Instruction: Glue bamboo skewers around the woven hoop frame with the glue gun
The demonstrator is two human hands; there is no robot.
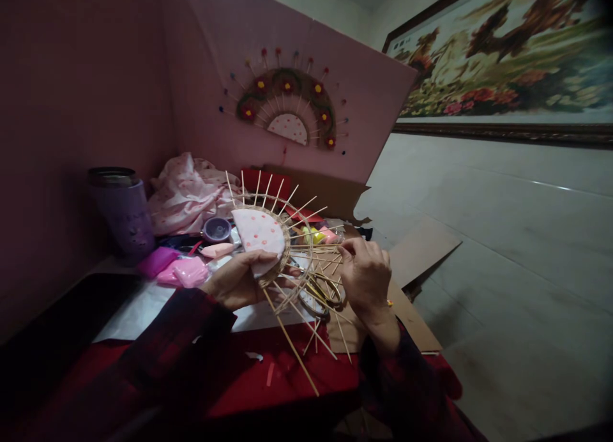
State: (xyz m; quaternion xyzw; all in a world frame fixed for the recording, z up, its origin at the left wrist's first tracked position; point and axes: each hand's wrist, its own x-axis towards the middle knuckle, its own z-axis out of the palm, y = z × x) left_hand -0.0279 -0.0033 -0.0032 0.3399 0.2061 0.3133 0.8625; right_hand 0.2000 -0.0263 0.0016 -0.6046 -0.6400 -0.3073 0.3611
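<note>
My left hand (242, 279) grips a half-round craft piece (258, 237), covered in white cloth with red spots. Its thumb lies on the cloth, and the fingers are behind. Thin wooden sticks fan out from the curved edge, which is bound with twine. A looser ring of twine (310, 263) runs across the sticks farther out. My right hand (366, 273) is closed in a pinch at the right of the piece, by the stick ends; what lies between its fingertips is too small to tell. Below the hands are a pair of scissors (318, 295) and loose sticks (311, 336).
A finished-looking fan with red flowers (287, 87) hangs on a pink board (354, 78). At left stand a purple tumbler (122, 212), spotted cloth (191, 196) and pink clay packets (184, 271). Cardboard (412, 314) covers the right of the red table (230, 372), beside a tiled wall.
</note>
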